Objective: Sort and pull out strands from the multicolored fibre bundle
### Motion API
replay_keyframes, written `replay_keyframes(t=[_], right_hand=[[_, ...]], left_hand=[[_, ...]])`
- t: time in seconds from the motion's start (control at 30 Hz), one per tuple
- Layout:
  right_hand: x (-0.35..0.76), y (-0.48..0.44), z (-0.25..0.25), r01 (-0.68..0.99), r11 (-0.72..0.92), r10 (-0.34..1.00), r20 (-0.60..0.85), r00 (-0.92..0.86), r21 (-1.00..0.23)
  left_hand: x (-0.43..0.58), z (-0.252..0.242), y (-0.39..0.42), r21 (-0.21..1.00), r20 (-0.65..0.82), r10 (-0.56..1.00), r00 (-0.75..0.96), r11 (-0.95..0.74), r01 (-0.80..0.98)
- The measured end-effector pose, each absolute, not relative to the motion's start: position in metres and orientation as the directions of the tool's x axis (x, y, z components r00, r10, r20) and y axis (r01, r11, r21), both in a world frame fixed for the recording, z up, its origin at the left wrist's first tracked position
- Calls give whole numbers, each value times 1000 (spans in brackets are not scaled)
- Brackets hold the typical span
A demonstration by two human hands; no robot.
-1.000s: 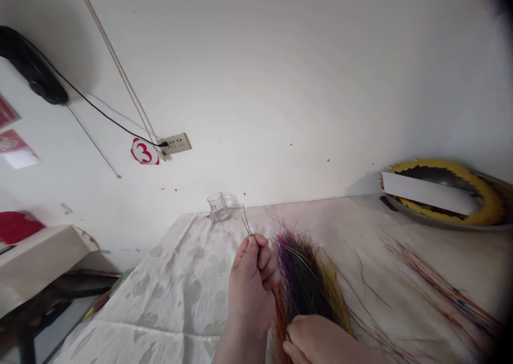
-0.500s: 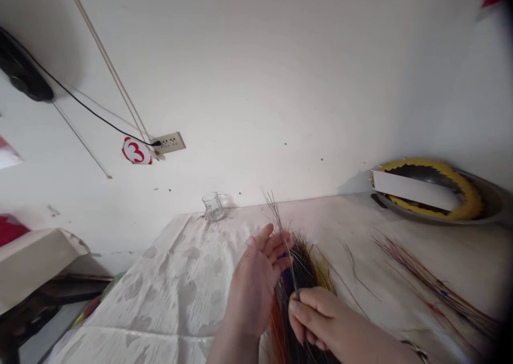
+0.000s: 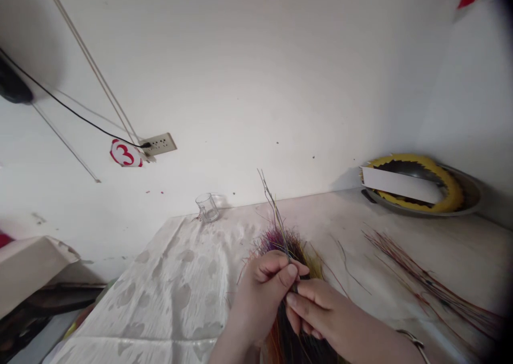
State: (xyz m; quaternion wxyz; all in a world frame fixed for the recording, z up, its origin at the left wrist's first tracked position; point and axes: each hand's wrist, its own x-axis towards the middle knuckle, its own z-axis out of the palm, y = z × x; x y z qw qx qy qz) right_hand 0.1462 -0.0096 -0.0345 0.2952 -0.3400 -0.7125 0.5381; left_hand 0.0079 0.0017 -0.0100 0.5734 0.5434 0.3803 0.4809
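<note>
A thin bundle of dark and yellowish strands (image 3: 277,214) stands up from my fingers, its loose tips fanning apart at the top. My left hand (image 3: 266,289) pinches it between thumb and forefinger. Just below, my right hand (image 3: 316,308) has its fingers closed round the same strands, the two hands almost touching. Beneath and behind them lies a thick bunch of coloured fibres (image 3: 298,245), purple, black, yellow and orange; my hands hide its middle.
On the cloth-covered table (image 3: 168,284) a glass mug (image 3: 207,208) stands near the wall. To the right lie loose reddish strands (image 3: 417,273). A metal basin (image 3: 473,195) behind them holds a yellow ring (image 3: 452,185) and a white strip (image 3: 401,185). A wall socket (image 3: 160,144) is at left.
My left hand, open with spread fingers before, has closed on the strands just above my right hand. My right hand keeps its grip. The view has shifted slightly right.
</note>
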Motion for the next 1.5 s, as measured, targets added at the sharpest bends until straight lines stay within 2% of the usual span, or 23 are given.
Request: replay_keyframes(t=[0.13, 0.3, 0.5, 0.63, 0.8, 0.93, 1.2, 1.33, 1.5], right_hand=[[145, -9, -40, 224, 185, 830, 31, -556, -957], [143, -8, -45, 299, 192, 835, -4, -550, -935], [139, -9, -42, 299, 222, 835, 23, -549, -928], [136, -12, -42, 382, 241, 851, 5, -525, -892], [133, -10, -46, 451, 328, 863, 69, -501, -830], [134, -8, -43, 384, 371, 846, 137, -516, -846], [143, -2, -40, 131, 484, 728, 315, -609, -865], [144, 2, -42, 108, 469, 729, 316, -607, -876], [141, 3, -43, 91, 475, 747, 347, -567, -875]], left_hand=[[8, -12, 2, 981, 85, 983, 164, -54, -186], [6, -11, 3, 929, 76, 994, 77, -42, -367], [10, -7, 3, 763, -6, 989, 151, 102, -638], [10, -5, 5, 674, -21, 988, 152, 126, -727], [6, -5, 8, 561, -28, 989, 146, 137, -817], [5, -4, 8, 481, -51, 978, 200, 200, -854], [3, -3, 8, 282, -103, 925, 365, 379, -881], [2, -2, 7, 257, -111, 912, 394, 409, -875], [6, -2, 6, 305, -120, 927, 355, 374, -876]])
